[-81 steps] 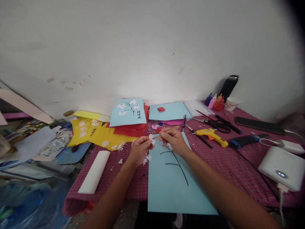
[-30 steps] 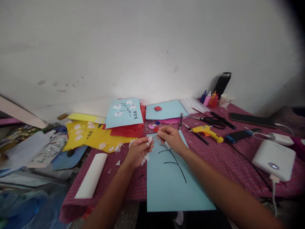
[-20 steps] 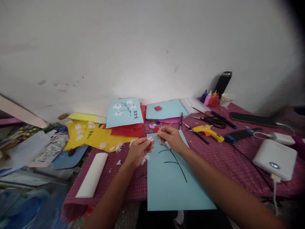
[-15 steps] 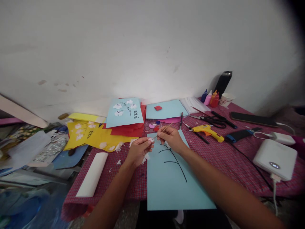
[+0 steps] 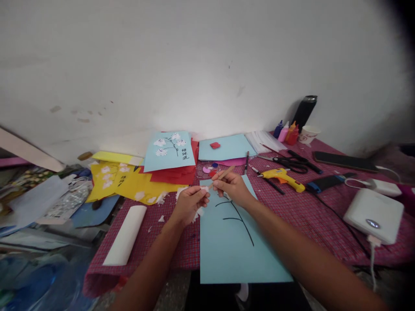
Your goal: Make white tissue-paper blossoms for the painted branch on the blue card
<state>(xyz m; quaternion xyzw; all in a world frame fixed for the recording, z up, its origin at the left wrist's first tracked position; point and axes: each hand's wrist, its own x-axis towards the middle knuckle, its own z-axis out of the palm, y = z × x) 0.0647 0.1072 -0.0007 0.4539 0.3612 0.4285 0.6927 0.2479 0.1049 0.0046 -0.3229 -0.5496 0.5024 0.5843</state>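
Note:
Between the fingertips of my left hand is a small white piece of paper. My right hand is closed on a thin wooden stick, its lower tip at the white piece. Both hands are held over the top of a light blue sheet, which bears a black branch drawing. White paper scraps lie beside the left hand. Behind stands a finished blue card with white blossoms, a black stem and black characters.
On the right lie a yellow glue gun, black scissors, a utility knife and a white power bank. Paint bottles, a paper cup and a black flask stand behind. Yellow sheets and a white paper roll are left.
The stick in my right hand has turned, and its broader side now shows. Both hands stay almost in place at the white piece.

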